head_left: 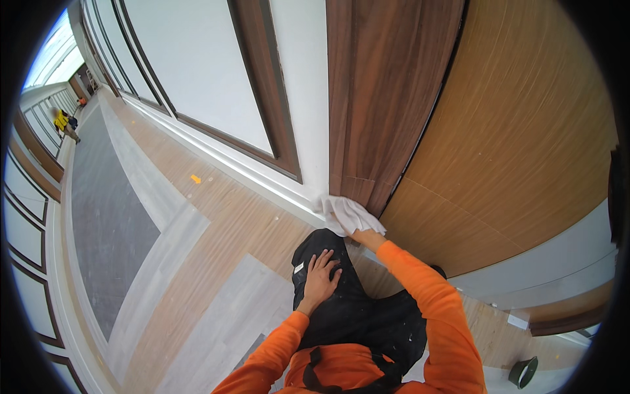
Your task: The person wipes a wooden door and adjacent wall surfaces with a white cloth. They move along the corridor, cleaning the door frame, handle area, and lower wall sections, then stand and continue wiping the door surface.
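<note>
My right hand [366,238] is closed on a white cloth [349,214]. The cloth lies against the foot of the dark wood door frame [371,98], where it meets the white baseboard [262,192]. Folds of cloth hide most of the fingers. On my bent knee, in black trousers [348,315], my left hand [321,279] lies flat with its fingers spread and nothing in it.
A lighter wood door [512,125] stands right of the frame. Behind me at the lower right is a dark round bucket [523,372]. A yellow arrow marker [196,178] lies on the plank floor [164,148]. Far down the corridor, a person in a yellow vest [62,121] stands.
</note>
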`<action>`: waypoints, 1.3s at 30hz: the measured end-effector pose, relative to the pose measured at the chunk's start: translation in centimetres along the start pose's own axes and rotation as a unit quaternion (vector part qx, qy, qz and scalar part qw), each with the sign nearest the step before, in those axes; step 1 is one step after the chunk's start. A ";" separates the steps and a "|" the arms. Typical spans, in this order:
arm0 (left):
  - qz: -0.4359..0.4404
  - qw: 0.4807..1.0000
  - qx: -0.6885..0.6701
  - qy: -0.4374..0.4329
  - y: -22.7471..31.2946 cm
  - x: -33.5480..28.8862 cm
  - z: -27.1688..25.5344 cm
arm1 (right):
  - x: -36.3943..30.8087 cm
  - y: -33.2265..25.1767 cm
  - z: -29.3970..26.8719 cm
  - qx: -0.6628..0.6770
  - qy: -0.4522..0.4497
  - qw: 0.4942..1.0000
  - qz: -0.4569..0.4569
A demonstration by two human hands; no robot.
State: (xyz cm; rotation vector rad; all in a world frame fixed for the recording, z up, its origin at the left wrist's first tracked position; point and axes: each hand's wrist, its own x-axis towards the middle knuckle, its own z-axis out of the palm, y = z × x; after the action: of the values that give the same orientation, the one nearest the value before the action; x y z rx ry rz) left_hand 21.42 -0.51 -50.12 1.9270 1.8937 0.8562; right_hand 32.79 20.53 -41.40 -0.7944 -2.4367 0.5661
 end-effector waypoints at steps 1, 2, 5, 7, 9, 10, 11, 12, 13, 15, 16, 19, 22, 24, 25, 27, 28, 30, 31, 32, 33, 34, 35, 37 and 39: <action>0.000 1.000 -0.005 0.001 0.1 -0.1 -0.1 | -0.1 0.0 0.1 0.020 -0.069 0.996 0.062; 0.003 1.000 -0.011 0.000 0.1 -0.1 -0.1 | -0.5 0.4 -0.1 -0.003 -0.045 0.998 0.040; 0.002 1.000 -0.021 0.005 0.5 0.5 0.4 | -2.1 2.2 -1.7 -0.080 0.029 0.996 -0.016; -0.002 1.000 -0.019 0.007 0.1 0.2 0.2 | 0.0 0.4 -5.6 -0.015 0.069 0.997 0.027; -0.001 1.000 -0.023 0.008 0.2 0.2 0.3 | 2.2 -1.7 -10.2 -0.077 0.216 0.972 -0.049; -0.007 1.000 -0.013 0.011 -0.6 0.0 -0.4 | 4.0 -5.0 -13.7 -0.197 0.235 0.946 -0.101; -0.006 1.000 -0.015 0.013 -0.5 0.1 -0.3 | 5.3 -6.7 -16.9 -0.237 0.319 0.911 -0.108; -0.002 1.000 -0.020 0.011 0.2 0.3 0.1 | 6.2 -7.6 -20.1 -0.127 0.354 0.921 -0.098; 0.002 1.000 -0.021 0.011 0.3 0.4 0.3 | 7.4 -6.7 -23.2 -0.279 0.374 0.880 -0.089; 0.009 1.000 -0.025 0.011 0.5 0.6 0.4 | 7.8 -9.0 -29.9 -0.311 0.429 0.841 -0.110; 0.008 1.000 -0.025 0.008 0.5 0.6 0.4 | 8.1 -9.4 -32.3 -0.318 0.493 0.796 -0.148; 0.002 1.000 -0.025 0.001 0.6 0.7 0.5 | 7.0 -9.1 -35.3 -0.325 0.513 0.787 -0.106; -0.009 1.000 -0.011 0.000 0.1 0.3 -0.3 | 4.1 -7.9 -31.2 -0.334 0.493 0.803 -0.016; -0.008 1.000 -0.010 -0.001 0.5 0.6 -0.4 | 1.3 -4.3 -26.3 -0.166 0.450 0.876 0.050; -0.004 1.000 -0.013 -0.003 0.7 0.6 -0.1 | -0.7 -0.8 -23.3 -0.098 0.427 0.897 0.057; 0.011 0.999 -0.030 -0.010 1.8 0.9 1.3 | -6.2 8.7 -16.0 -0.101 0.349 0.924 0.118; 0.006 1.000 -0.018 -0.007 1.1 0.8 0.7 | -7.1 8.8 -13.7 -0.100 0.325 0.934 0.108; 0.005 1.000 -0.010 -0.005 0.6 0.7 0.5 | -9.9 8.3 -10.7 -0.115 0.272 0.951 0.092; 0.005 1.000 -0.011 -0.007 0.7 0.5 0.6 | -11.5 8.1 -9.9 -0.129 0.245 0.957 0.086; 0.006 1.000 -0.012 -0.006 0.8 0.5 0.5 | -12.4 7.8 -9.5 -0.142 0.219 0.962 0.076; 0.007 1.000 -0.013 -0.002 0.9 0.7 0.5 | -12.9 7.6 -9.6 -0.128 0.227 0.963 0.073; 0.007 1.000 -0.013 -0.003 0.9 0.7 0.7 | -13.5 7.4 -9.8 -0.116 0.234 0.963 0.071; 0.009 1.000 -0.017 -0.003 1.2 0.9 0.9 | -13.9 7.4 -10.5 -0.106 0.242 0.962 0.072; 0.003 1.000 -0.008 -0.006 0.8 0.7 0.7 | -12.7 4.5 -13.4 -0.104 0.285 0.950 0.066; 0.002 1.000 -0.007 -0.010 0.9 0.7 0.7 | -10.9 2.5 -18.4 -0.114 0.326 0.938 0.037</action>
State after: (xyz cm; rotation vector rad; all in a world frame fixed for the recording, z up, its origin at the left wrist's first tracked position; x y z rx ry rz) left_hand 22.52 0.21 -49.94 1.9241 1.8698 0.8460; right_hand 52.08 19.63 -32.00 -0.9823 -1.8721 0.0175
